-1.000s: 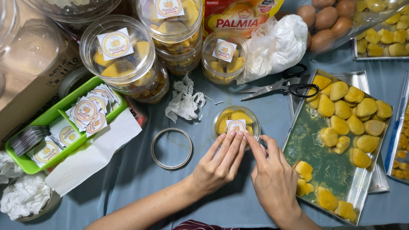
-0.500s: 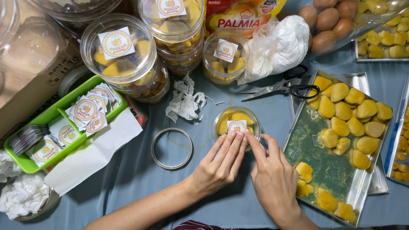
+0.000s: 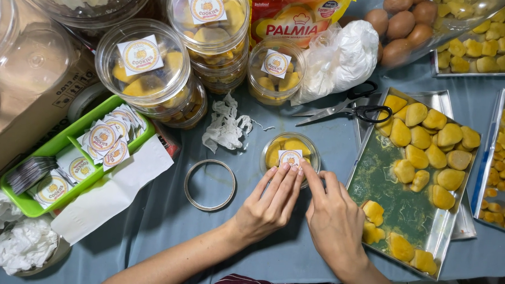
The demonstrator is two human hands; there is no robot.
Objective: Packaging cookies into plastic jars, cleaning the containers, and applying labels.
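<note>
Seen from the head camera looking straight down, two bare hands meet at a small round clear plastic tub (image 3: 290, 156) of yellow cookies that stands on the blue table (image 3: 164, 223), between a loose clear ring (image 3: 209, 184) on its left and a metal baking tray (image 3: 408, 214) on its right. Left hand (image 3: 270, 202) lies flat, fingers straight and together, their tips pressing the near edge of the tub's lid by its square paper sticker. Right hand (image 3: 334, 216) sits just beside it, forefinger stretched to the lid's rim; neither grip is closed round the tub, both only press on top.

Such a tub is likely light, thin-walled and a little springy, its lid smooth and apt to slide, the cookies inside crumbly; it is best held by its sides, low down, with gentle pressure.

Counted: one small tub under the hands, at least three more labelled tubs (image 3: 145, 69) further back, one pair of black-handled scissors (image 3: 344, 110), one green tray of stickers (image 3: 65, 151), one yellow packet (image 3: 297, 19), about eighteen cookies on the near tray, and brown eggs (image 3: 402, 21) in a clear bowl, five showing
</note>
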